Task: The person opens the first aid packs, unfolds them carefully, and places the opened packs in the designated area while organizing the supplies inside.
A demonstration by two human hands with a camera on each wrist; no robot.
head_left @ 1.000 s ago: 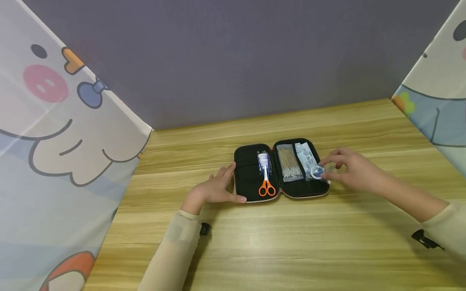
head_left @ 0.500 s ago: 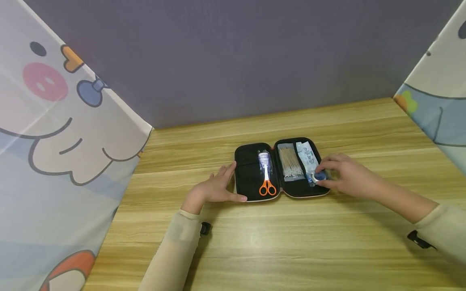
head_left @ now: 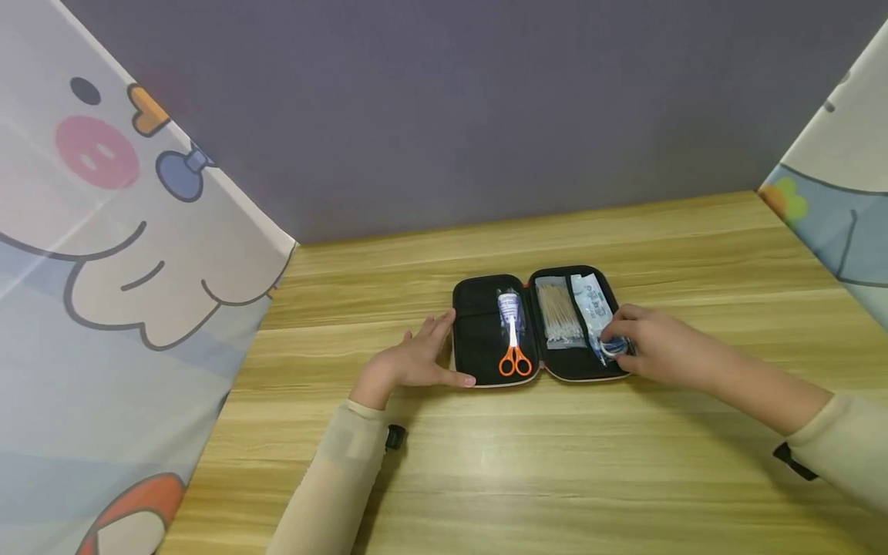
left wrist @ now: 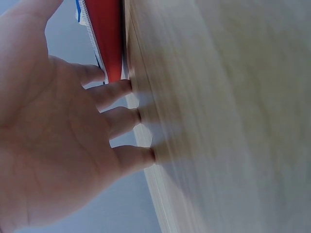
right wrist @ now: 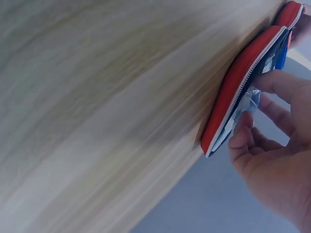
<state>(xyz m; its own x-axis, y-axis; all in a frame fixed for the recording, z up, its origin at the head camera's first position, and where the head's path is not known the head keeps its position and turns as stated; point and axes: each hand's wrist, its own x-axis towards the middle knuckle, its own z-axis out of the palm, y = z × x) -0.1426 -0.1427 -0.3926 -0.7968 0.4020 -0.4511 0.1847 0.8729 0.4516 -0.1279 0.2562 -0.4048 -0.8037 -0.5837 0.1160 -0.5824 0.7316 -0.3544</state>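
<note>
Your right fingers (head_left: 620,327) pinch the wrapped white ring (head_left: 613,353) at the right half of the open zip case (head_left: 477,351); your spread left fingers (head_left: 444,324) touch its left edge. Releasing the ring across the zipper (right wrist: 237,91) could foul the teeth.

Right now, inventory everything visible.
Table: 1, yellowish, foreground
Panel: 1, grey, behind
Cartoon sheets: 2, multicoloured, sides
Zippered case: 1, red and black, on table
Scissors: 1, orange-handled, case's left
Wrapped item: 1, blue, by scissors
Swab bag: 1, pale, case's right
Sachet: 1, white, case's right
Wrapped ring: 1, white, near sachet
Sleeves: 2, beige, forearms
Wrist devices: 2, black, cuffs
Left hand: 1, bare, touching case
Right hand: 1, bare, holding wrapped ring
</note>
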